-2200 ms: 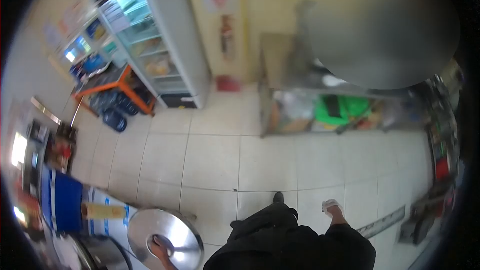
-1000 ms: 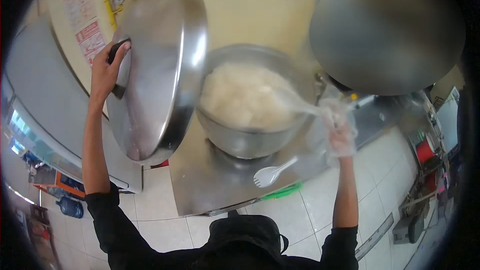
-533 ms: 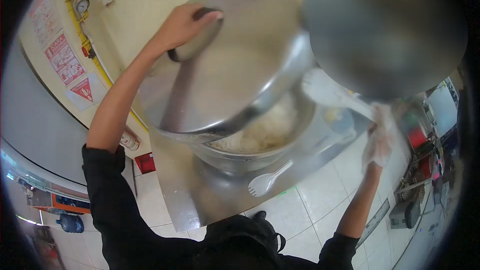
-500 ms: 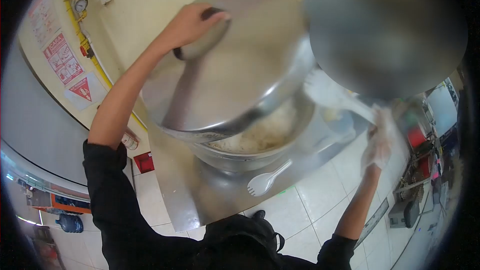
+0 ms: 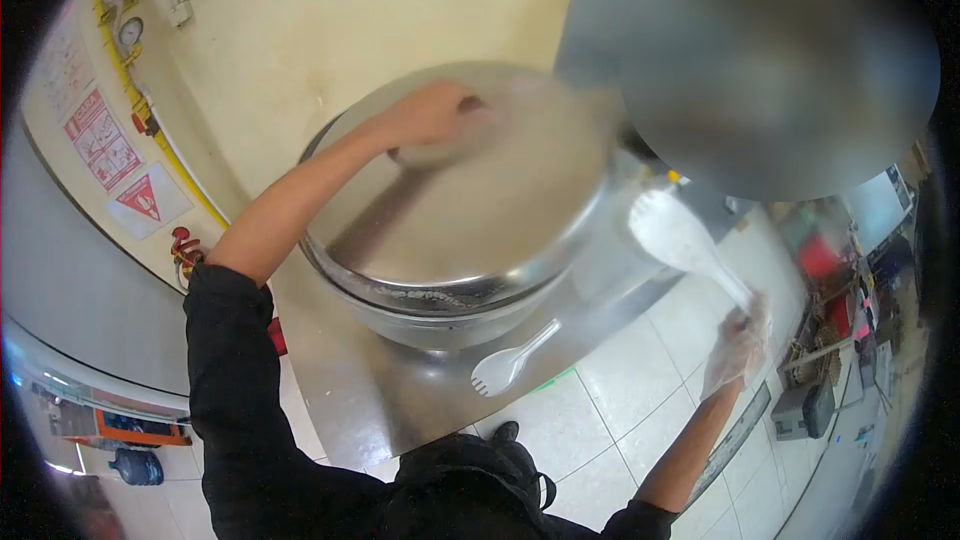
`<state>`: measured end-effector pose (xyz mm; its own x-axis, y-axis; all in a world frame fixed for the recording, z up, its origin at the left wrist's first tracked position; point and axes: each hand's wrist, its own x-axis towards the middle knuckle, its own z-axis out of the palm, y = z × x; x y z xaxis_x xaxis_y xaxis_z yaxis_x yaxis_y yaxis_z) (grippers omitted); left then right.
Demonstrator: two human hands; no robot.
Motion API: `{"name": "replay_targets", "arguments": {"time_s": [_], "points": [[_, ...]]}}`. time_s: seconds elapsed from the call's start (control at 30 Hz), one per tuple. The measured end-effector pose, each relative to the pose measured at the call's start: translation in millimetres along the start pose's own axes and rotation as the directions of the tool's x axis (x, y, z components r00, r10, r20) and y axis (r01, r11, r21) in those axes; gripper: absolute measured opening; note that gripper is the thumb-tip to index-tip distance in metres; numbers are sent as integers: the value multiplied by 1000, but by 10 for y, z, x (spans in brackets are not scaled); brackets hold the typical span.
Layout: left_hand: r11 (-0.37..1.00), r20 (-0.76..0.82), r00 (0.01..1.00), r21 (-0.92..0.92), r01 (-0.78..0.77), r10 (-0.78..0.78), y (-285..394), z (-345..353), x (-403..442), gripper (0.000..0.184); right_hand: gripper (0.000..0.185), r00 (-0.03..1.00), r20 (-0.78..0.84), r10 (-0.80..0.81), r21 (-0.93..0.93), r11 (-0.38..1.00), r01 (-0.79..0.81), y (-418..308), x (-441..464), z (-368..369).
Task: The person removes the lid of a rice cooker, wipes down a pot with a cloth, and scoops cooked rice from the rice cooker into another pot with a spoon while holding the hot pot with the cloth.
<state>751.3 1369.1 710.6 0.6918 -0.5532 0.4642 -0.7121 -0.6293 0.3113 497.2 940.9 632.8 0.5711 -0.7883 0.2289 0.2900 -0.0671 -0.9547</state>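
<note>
Head view: the broad steel lid lies over the mouth of the large metal pot, which stands on the steel desk; we judge the covering to be all but complete. On the near side the lid's rim runs close above that of the pot, though we cannot tell whether it is seated all round, the far side being out of sight. What remains, as far as we can see, is release: the fingers of the left hand are wrapped about the handle on top of the lid, not yet let go. The right hand, sheathed in clear plastic, has its fingers closed round the grip of a white toothed spoon, held out to the right of the pot and not laid down. Around these we note a second spoon lying on the desk between the pot and the near edge; to the left, a yellow pipe with a gauge, red-printed signs and, lower down, a blue water bottle; to the right, a grey box. The lid bars our view of the pot's contents, and a blurred grey patch at upper right hides whatever is behind it
</note>
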Motion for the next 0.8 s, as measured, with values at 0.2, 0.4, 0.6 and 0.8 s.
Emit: {"name": "replay_targets", "arguments": {"time_s": [0.2,0.4,0.6,0.8], "points": [[994,27,1000,110,12,-15,-174,193,-66,51,30,988,-49,149,71,987,-145,157,-99,-348],[992,111,994,125,13,-26,-131,349,-107,48,28,976,23,215,382,901,-207,295,-195,-529],[978,153,980,183,97,-126,-98,384,-113,48,30,965,1,262,400,884,-241,373,-379,-536],[968,185,981,250,14,-62,-46,227,-244,43,28,949,30,313,469,834,-290,497,-492,-519]]}}
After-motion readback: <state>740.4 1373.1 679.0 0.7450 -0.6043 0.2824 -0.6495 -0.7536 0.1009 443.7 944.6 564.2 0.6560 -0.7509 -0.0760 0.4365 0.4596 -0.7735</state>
